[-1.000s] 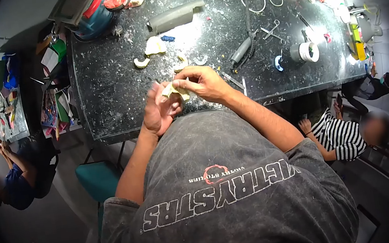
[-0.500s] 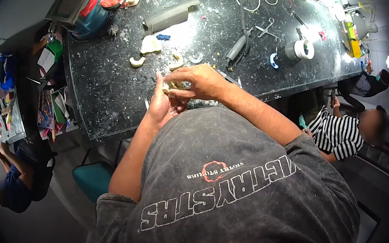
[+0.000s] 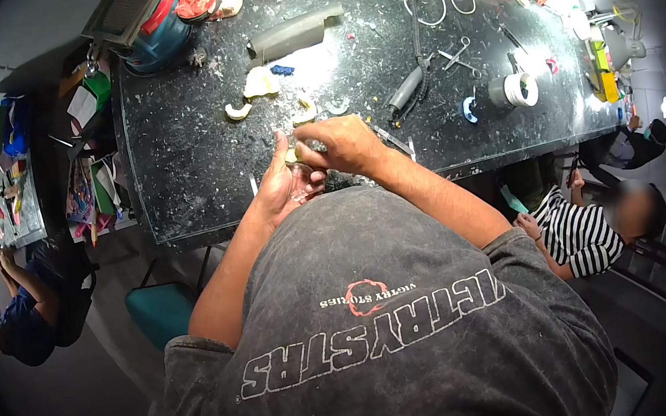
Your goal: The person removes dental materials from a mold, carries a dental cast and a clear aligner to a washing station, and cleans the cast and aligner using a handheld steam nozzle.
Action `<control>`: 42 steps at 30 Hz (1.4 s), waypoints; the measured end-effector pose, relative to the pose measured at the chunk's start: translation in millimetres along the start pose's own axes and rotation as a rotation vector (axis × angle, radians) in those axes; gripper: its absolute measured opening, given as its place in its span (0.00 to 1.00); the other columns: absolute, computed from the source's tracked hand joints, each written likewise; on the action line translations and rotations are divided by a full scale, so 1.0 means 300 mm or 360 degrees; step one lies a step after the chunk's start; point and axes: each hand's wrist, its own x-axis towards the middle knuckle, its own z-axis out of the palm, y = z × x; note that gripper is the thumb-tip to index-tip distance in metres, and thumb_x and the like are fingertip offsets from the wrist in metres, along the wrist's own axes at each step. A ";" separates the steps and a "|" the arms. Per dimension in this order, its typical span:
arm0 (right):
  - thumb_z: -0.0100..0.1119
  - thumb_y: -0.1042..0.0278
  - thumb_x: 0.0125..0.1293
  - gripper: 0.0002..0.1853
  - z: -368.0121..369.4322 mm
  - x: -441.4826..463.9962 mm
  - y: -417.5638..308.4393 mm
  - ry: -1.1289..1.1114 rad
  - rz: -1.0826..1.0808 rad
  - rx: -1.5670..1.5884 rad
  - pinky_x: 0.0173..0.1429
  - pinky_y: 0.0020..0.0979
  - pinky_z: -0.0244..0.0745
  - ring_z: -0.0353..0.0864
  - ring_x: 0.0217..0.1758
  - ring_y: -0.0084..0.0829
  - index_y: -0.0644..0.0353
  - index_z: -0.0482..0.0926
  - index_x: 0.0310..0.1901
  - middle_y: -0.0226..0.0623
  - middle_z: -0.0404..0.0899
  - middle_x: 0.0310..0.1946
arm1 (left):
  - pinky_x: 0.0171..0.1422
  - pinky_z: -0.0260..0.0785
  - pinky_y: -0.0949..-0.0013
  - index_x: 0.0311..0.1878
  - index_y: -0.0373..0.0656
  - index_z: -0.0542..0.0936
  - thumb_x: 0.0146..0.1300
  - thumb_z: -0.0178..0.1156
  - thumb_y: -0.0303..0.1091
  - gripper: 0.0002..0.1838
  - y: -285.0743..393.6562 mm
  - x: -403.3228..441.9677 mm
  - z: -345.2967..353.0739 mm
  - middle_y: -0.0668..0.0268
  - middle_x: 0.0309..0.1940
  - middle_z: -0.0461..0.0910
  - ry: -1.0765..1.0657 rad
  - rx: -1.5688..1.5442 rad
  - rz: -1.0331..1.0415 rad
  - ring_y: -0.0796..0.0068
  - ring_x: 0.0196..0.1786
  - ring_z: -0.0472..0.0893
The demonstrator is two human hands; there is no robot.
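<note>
So the left hand had hold of a small pale yellow piece, half hidden by the right hand, bunched up against it; can't tell if that one was gripping too. Just beyond sat a cream crescent, then a yellowish lump near some scissors-free blue stuff.

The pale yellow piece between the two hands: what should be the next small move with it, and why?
Perhaps lift the right hand slightly, with the left hand supporting the pale yellow piece, so its surface can be checked: only a small part of it shows between the hands.
</note>
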 end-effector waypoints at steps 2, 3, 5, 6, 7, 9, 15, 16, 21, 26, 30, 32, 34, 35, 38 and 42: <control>0.60 0.58 0.66 0.09 -0.004 -0.003 0.024 0.0090 0.0259 0.0080 0.35 0.39 0.80 0.86 0.31 0.38 0.52 0.82 0.41 0.39 0.84 0.28 | 0.24 0.66 0.79 0.44 0.42 0.79 0.71 0.38 0.71 0.38 -0.006 -0.003 0.000 0.68 0.24 0.77 -0.0038 0.0001 0.0020 0.79 0.22 0.72; 0.57 0.62 0.68 0.08 -0.029 0.008 0.005 0.0144 0.0556 0.0370 0.33 0.37 0.78 0.85 0.28 0.34 0.55 0.82 0.40 0.39 0.86 0.31 | 0.23 0.66 0.79 0.46 0.39 0.80 0.72 0.39 0.70 0.39 -0.017 -0.010 0.008 0.68 0.25 0.78 0.0031 0.0017 0.0036 0.79 0.22 0.72; 0.53 0.63 0.69 0.10 0.011 -0.006 0.110 0.0362 0.0763 0.1198 0.29 0.32 0.76 0.84 0.28 0.30 0.57 0.81 0.42 0.40 0.86 0.35 | 0.22 0.63 0.82 0.49 0.32 0.81 0.75 0.43 0.62 0.36 -0.028 -0.020 0.019 0.68 0.27 0.80 0.0149 0.0002 0.0124 0.82 0.21 0.71; 0.51 0.64 0.70 0.11 0.019 -0.008 0.169 0.0473 0.0851 0.1613 0.27 0.29 0.74 0.83 0.28 0.28 0.58 0.81 0.43 0.41 0.87 0.36 | 0.22 0.62 0.82 0.49 0.32 0.81 0.75 0.43 0.59 0.34 -0.015 -0.024 0.014 0.69 0.27 0.80 0.0231 0.0177 0.0199 0.83 0.21 0.71; 0.44 0.63 0.72 0.16 -0.021 -0.020 0.207 0.0335 0.0919 0.2035 0.23 0.21 0.68 0.83 0.33 0.26 0.62 0.77 0.50 0.43 0.86 0.42 | 0.22 0.61 0.82 0.49 0.33 0.81 0.75 0.43 0.56 0.31 0.006 -0.035 -0.001 0.70 0.27 0.80 0.0313 0.0350 0.0273 0.85 0.22 0.71; 0.42 0.60 0.72 0.19 -0.062 -0.007 0.211 0.0459 0.0913 0.2317 0.25 0.18 0.67 0.82 0.39 0.27 0.59 0.73 0.58 0.46 0.84 0.43 | 0.22 0.56 0.84 0.49 0.35 0.82 0.74 0.44 0.51 0.27 0.042 -0.062 -0.026 0.72 0.27 0.80 0.0634 0.0832 0.0414 0.89 0.22 0.69; 0.70 0.56 0.60 0.14 -0.105 0.013 0.338 -0.0197 0.0991 0.0791 0.49 0.33 0.77 0.83 0.45 0.30 0.54 0.82 0.43 0.35 0.82 0.46 | 0.36 0.69 0.58 0.35 0.38 0.82 0.72 0.53 0.53 0.25 0.086 -0.050 -0.090 0.56 0.25 0.82 0.1200 0.2354 0.0597 0.60 0.30 0.82; 0.70 0.56 0.60 0.14 -0.112 0.008 0.330 -0.0268 0.0857 0.0444 0.50 0.35 0.77 0.83 0.45 0.32 0.53 0.82 0.43 0.34 0.82 0.45 | 0.37 0.70 0.58 0.34 0.39 0.82 0.71 0.54 0.53 0.24 0.093 -0.055 -0.076 0.55 0.25 0.82 0.1262 0.2474 0.0554 0.58 0.31 0.82; 0.67 0.60 0.61 0.11 -0.117 -0.015 0.306 -0.0244 0.0427 -0.0265 0.54 0.38 0.79 0.83 0.47 0.40 0.53 0.82 0.42 0.36 0.79 0.42 | 0.37 0.70 0.57 0.33 0.39 0.81 0.70 0.57 0.54 0.24 0.141 -0.071 -0.059 0.53 0.25 0.82 0.1598 0.2775 0.0472 0.55 0.31 0.82; 0.64 0.65 0.61 0.09 -0.138 0.002 0.269 0.0365 0.0616 0.0211 0.45 0.31 0.77 0.80 0.38 0.31 0.60 0.80 0.39 0.37 0.77 0.34 | 0.33 0.72 0.62 0.39 0.42 0.82 0.71 0.56 0.54 0.22 0.180 -0.068 -0.077 0.63 0.28 0.83 0.1437 0.1746 0.0834 0.68 0.31 0.82; 0.64 0.67 0.62 0.12 -0.142 0.058 0.068 -0.0263 0.0641 0.1013 0.47 0.27 0.76 0.79 0.42 0.22 0.61 0.81 0.45 0.33 0.80 0.39 | 0.46 0.78 0.62 0.54 0.46 0.80 0.71 0.54 0.58 0.25 0.121 0.014 -0.001 0.66 0.44 0.82 0.0341 0.0313 0.0566 0.68 0.42 0.83; 0.66 0.65 0.60 0.16 -0.170 0.091 -0.041 -0.0497 0.0163 0.0654 0.52 0.31 0.79 0.82 0.49 0.29 0.61 0.81 0.49 0.38 0.81 0.44 | 0.58 0.77 0.57 0.58 0.48 0.78 0.70 0.53 0.61 0.27 0.078 0.023 0.071 0.63 0.50 0.81 0.0104 -0.0192 0.0271 0.67 0.49 0.83; 0.67 0.59 0.59 0.18 -0.191 0.106 -0.066 -0.0583 0.0196 0.0663 0.54 0.37 0.79 0.83 0.48 0.41 0.60 0.82 0.47 0.43 0.82 0.45 | 0.66 0.73 0.50 0.65 0.47 0.73 0.73 0.48 0.57 0.28 0.030 0.056 0.023 0.60 0.57 0.79 0.0185 -0.0260 0.0210 0.62 0.59 0.79; 0.67 0.62 0.59 0.18 -0.202 0.112 -0.063 -0.0602 0.0217 0.0728 0.54 0.36 0.79 0.83 0.49 0.37 0.61 0.82 0.49 0.42 0.82 0.47 | 0.67 0.72 0.49 0.65 0.46 0.73 0.73 0.48 0.54 0.27 0.016 0.056 0.009 0.60 0.57 0.79 0.0039 -0.0298 0.0273 0.62 0.60 0.79; 0.65 0.65 0.65 0.14 -0.199 0.114 -0.012 -0.0592 0.0267 0.0888 0.48 0.30 0.80 0.83 0.45 0.27 0.59 0.83 0.50 0.35 0.85 0.44 | 0.63 0.75 0.50 0.64 0.42 0.72 0.73 0.48 0.49 0.25 0.028 0.043 0.043 0.60 0.56 0.79 0.0062 -0.0368 0.0399 0.62 0.59 0.79; 0.67 0.61 0.65 0.15 -0.143 0.139 0.112 -0.0199 0.0968 0.1085 0.41 0.26 0.78 0.82 0.38 0.20 0.61 0.84 0.48 0.31 0.86 0.38 | 0.42 0.71 0.66 0.40 0.43 0.77 0.70 0.54 0.44 0.13 0.054 0.011 -0.059 0.66 0.37 0.77 0.0110 -0.0364 0.0545 0.72 0.38 0.75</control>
